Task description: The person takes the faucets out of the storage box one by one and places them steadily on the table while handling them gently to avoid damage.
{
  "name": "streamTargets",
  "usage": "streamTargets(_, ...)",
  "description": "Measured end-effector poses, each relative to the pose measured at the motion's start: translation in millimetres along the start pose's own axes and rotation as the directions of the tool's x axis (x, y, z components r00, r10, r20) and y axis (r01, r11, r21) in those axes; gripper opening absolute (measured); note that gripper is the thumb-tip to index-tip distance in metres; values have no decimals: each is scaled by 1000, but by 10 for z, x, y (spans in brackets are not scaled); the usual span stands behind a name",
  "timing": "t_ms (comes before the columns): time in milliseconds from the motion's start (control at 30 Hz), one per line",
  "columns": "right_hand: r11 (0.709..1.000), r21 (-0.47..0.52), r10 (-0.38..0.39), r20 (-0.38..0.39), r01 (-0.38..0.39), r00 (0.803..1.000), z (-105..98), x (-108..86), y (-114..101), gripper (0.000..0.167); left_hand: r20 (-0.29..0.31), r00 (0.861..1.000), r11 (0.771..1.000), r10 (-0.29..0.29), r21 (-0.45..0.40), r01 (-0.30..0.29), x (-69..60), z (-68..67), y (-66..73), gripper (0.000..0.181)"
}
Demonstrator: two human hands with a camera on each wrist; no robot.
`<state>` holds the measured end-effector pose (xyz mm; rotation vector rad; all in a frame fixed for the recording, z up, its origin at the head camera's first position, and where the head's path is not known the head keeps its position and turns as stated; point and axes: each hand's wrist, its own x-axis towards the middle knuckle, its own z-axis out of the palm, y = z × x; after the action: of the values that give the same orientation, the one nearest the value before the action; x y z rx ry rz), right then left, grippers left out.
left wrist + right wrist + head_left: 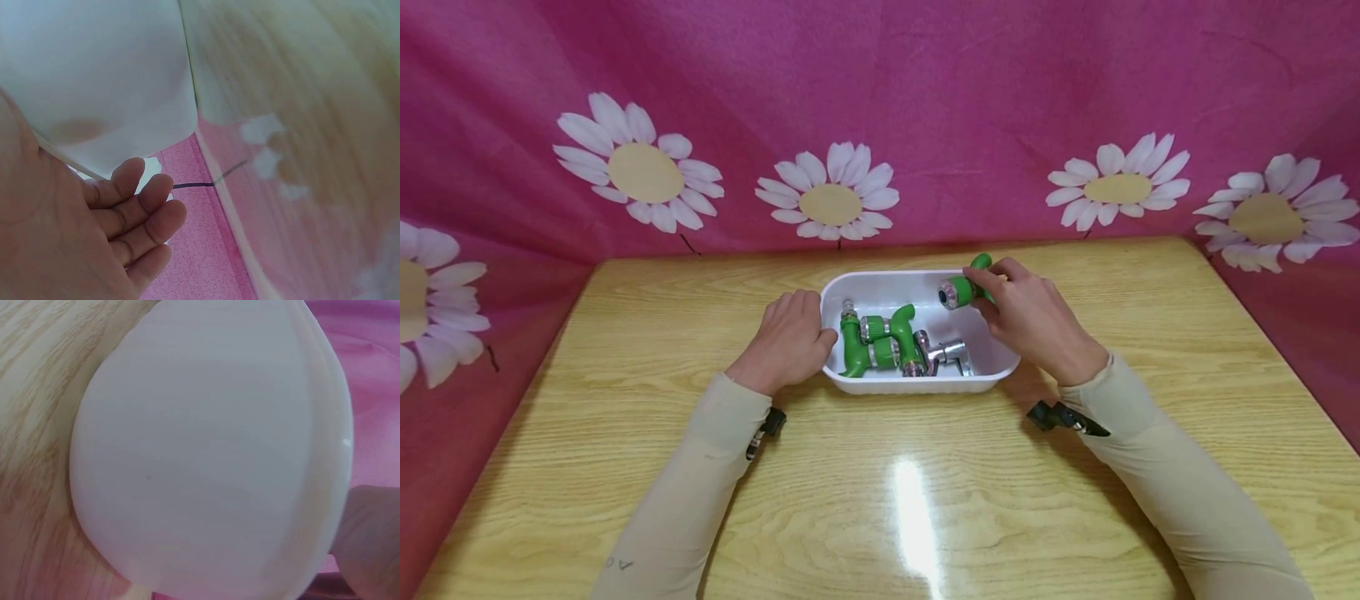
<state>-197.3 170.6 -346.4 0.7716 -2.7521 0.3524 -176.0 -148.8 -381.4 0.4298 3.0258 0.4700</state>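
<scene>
Our right hand (1033,315)'s got its grip clamped on a green tap (961,292) over the tub (917,386)'s right end, left hand (788,340) pinching the rim. We'd hold that side steady and angle the tap clear of the edge.

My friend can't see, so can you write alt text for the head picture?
A person's right hand holds a green tap above a white tub, while the left hand touches its left end. Two more green taps and silver parts lie inside. The tub stands on a wooden table before pink cloth with daisies.
</scene>
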Motion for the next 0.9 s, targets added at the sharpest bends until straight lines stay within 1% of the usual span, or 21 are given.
streamTargets(300,1000,7,-15,-27,15,1000,-30,-6,1,42,-8,1000,1000,8,3,-8,-3,-6,4,42)
streamTargets(900,999,-13,-36,-78,35,996,-69,-9,-1,41,-8,1000,1000,0,-3,0,-1,-18,12,40)
